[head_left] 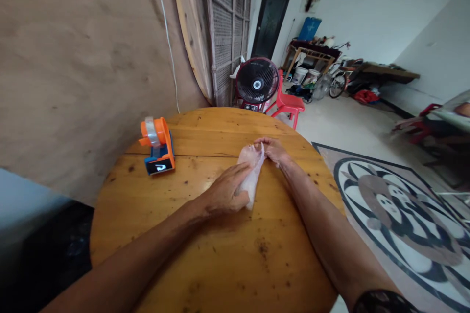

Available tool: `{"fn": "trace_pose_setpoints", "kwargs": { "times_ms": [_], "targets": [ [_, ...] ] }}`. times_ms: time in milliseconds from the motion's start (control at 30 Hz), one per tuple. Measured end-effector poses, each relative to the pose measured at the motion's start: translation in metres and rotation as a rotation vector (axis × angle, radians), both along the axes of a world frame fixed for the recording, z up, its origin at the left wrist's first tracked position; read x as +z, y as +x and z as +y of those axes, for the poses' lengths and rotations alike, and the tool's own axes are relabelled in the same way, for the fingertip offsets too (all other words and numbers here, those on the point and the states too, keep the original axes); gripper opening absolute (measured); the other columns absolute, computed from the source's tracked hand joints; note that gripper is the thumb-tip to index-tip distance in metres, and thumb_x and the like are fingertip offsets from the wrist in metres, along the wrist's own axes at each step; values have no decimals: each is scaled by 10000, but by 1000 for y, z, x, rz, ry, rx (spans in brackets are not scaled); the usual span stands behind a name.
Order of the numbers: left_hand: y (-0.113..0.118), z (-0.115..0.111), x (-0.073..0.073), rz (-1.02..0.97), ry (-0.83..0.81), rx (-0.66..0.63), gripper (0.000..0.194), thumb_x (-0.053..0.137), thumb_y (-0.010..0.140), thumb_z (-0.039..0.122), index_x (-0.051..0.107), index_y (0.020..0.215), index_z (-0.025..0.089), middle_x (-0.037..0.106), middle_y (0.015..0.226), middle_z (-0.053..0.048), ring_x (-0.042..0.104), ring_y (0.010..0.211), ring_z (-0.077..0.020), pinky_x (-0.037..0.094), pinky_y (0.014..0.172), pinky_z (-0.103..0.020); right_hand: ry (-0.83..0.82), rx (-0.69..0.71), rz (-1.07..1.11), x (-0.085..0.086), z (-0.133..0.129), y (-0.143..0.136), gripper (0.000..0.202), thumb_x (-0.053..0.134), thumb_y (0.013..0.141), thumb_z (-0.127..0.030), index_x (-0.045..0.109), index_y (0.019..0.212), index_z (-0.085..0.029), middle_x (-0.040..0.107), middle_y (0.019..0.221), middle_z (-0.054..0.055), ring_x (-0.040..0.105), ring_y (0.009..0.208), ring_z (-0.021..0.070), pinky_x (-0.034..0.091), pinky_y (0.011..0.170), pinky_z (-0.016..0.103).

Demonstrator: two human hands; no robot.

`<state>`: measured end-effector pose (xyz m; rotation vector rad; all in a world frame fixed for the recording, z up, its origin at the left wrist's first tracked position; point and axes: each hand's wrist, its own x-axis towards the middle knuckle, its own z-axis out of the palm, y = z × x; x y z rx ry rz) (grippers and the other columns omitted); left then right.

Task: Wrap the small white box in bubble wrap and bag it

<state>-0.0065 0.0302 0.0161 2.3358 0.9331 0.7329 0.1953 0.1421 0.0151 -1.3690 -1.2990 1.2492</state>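
Observation:
A whitish, partly see-through plastic bag [249,188], long and narrow, lies on the round wooden table [205,254]. My left hand [226,190] rests over its left side, fingers stretched along it and the thumb at its near end, holding it. At the far end, my right hand [273,151] pinches the bag's upper right edge, which stands up a little. What is inside the bag, if anything, cannot be made out.
An orange and blue tape dispenser [160,146] with a roll of clear tape stands on the table's left. Beyond the far edge are a fan [257,83] and a red chair [290,102]. A brown panel [91,58] rises at the left.

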Motion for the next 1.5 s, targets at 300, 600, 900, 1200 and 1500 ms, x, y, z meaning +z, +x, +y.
{"fn": "trace_pose_setpoints", "kwargs": {
  "times_ms": [300, 600, 900, 1200, 1500],
  "targets": [
    [0, 5, -3, -58, 4, -45, 693, 461, 697, 218, 439, 1380, 106, 435, 1459, -164, 404, 1341, -323, 313, 1121, -505, -34, -26, 26, 1, 2, 2, 7, 632, 754, -172, 627, 755, -169, 630, 585, -22, 521, 450, 69, 385, 385, 155],
    [0, 5, -1, -83, 10, -48, 633, 454, 694, 223, 496, 1319, 132, 536, 1373, -136, 500, 1251, -305, 375, 1081, -460, -24, -6, 17, 0, -2, 0, 61, 590, 829, -234, 611, 812, -179, 670, 658, -4, 553, 486, 77, 395, 395, 154],
    [1, 5, 0, -53, 8, -23, 506, 448, 692, 257, 564, 1162, 107, 588, 1282, -172, 538, 1180, -319, 424, 1016, -447, -41, 11, -144, 34, -22, 11, 178, 566, 843, -237, 611, 1002, -170, 694, 846, 59, 652, 613, 136, 501, 495, 229],
    [0, 4, 2, -67, 22, -35, 408, 466, 692, 224, 565, 1080, 151, 618, 1214, -136, 558, 1119, -301, 443, 967, -416, 549, 47, -596, 29, -97, 22, 159, 605, 819, -309, 700, 931, -247, 680, 908, 46, 637, 816, 184, 514, 748, 320],
    [0, -1, 10, -159, -127, -13, 709, 470, 659, 186, 380, 1361, 140, 606, 1213, -125, 609, 961, -260, 497, 834, -370, 770, 208, -885, 8, -96, 6, 274, 488, 919, -290, 703, 1075, -223, 643, 1190, 107, 599, 1098, 244, 463, 960, 428]
  ]
}}
